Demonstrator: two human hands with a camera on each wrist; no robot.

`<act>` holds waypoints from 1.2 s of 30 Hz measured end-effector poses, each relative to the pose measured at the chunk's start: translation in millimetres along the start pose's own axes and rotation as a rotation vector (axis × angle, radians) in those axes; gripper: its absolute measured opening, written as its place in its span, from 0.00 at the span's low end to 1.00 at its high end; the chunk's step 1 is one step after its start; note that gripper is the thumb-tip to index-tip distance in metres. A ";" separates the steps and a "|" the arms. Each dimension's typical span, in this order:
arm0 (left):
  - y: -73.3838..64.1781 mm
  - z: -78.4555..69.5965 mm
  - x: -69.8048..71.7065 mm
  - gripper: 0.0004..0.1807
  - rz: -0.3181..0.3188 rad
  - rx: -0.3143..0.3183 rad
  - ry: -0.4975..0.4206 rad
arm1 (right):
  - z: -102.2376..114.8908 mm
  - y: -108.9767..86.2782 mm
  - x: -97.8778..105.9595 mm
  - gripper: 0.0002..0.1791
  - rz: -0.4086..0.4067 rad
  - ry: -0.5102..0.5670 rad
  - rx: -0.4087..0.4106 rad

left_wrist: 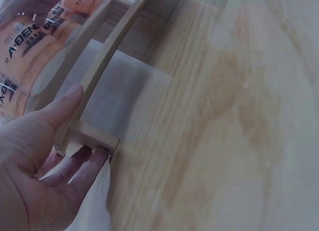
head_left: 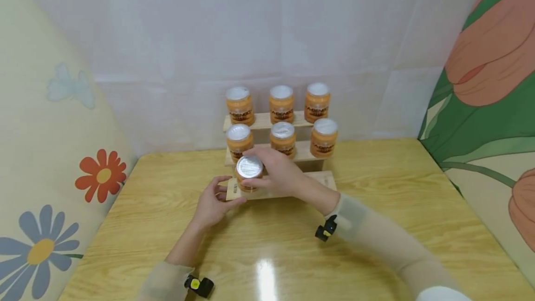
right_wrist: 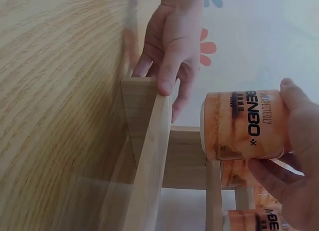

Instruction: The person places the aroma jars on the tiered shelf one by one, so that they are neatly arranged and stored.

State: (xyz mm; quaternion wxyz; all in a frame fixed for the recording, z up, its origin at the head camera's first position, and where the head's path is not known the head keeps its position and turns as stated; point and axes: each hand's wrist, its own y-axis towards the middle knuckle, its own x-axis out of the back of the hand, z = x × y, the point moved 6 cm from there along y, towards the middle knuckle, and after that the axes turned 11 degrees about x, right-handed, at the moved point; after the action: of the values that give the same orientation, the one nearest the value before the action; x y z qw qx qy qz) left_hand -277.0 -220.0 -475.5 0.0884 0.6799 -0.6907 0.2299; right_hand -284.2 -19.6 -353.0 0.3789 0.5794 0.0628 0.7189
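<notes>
An orange jar [head_left: 249, 168] with a silver lid is in my right hand [head_left: 286, 173], gripped between thumb and fingers over the left end of the lowest board of a three-tier wooden rack [head_left: 322, 179]. In the right wrist view that jar [right_wrist: 244, 125] is upright relative to the rack, with a gap between its base and the front board [right_wrist: 152, 156]. My left hand [head_left: 212, 204] holds the rack's front left corner. In the left wrist view its thumb [left_wrist: 67, 101] lies against the board, with the fingers curled around the end support [left_wrist: 94, 137].
Three matching jars [head_left: 282, 106] stand on the top tier and three more [head_left: 323, 138] on the middle one. The rack sits on a wood-grain table [head_left: 376, 208] before a white cloth backdrop [head_left: 188, 50]. Flower-patterned panels [head_left: 489, 82] flank both sides.
</notes>
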 end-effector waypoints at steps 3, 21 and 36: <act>1.0 2.4 0.1 0.42 0.000 0.009 0.002 | -0.1 2.8 -5.7 0.37 0.003 0.018 -0.015; 2.7 3.2 0.2 0.44 -0.038 0.009 0.020 | 0.7 13.5 -30.7 0.31 0.050 0.003 -0.002; 1.4 3.5 0.7 0.42 -0.022 0.021 0.004 | 0.8 16.5 -38.1 0.32 0.019 -0.018 -0.017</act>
State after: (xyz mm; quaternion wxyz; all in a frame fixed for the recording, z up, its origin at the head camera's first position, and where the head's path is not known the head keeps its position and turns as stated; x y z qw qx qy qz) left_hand -277.7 -222.2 -478.6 0.0854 0.6878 -0.6806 0.2374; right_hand -289.7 -55.0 -373.9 0.3773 0.5834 0.0476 0.7176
